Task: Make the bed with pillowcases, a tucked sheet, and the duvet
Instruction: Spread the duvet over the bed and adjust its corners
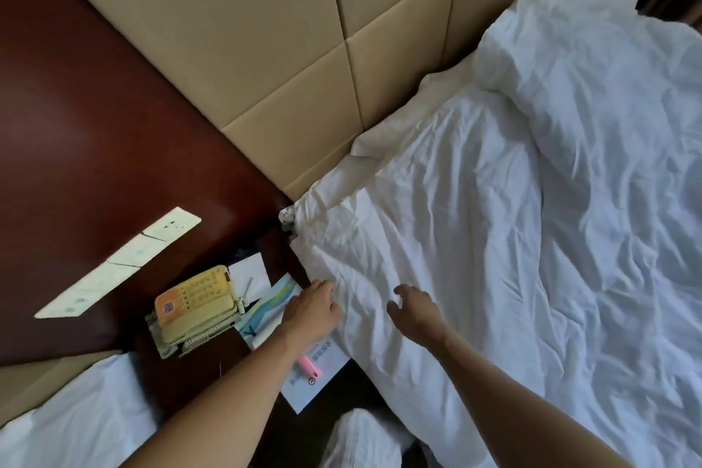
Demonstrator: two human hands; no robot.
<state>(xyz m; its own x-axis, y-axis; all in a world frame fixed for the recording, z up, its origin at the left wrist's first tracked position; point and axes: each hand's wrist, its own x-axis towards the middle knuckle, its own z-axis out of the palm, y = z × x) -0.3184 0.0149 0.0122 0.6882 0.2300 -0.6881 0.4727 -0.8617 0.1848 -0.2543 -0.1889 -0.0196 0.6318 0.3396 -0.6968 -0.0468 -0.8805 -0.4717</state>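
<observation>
Fingers of my left hand (313,306) are curling into the duvet (494,239) edge, pinching it. My right hand (416,310) is hovering just over it, fingers loosely spread. Duvet's sprawling from 12 to 3 o'clock, and the phone (197,304) is sitting at 9.

Both bare forearms reach forward from the lower edge, side by side. The left hand (313,310) lies back up, its fingers curled down into the edge of the duvet (475,239), gripping it. The right hand (416,310) hovers just beside it, palm down, fingers spread and loosely bent, holding nothing
</observation>
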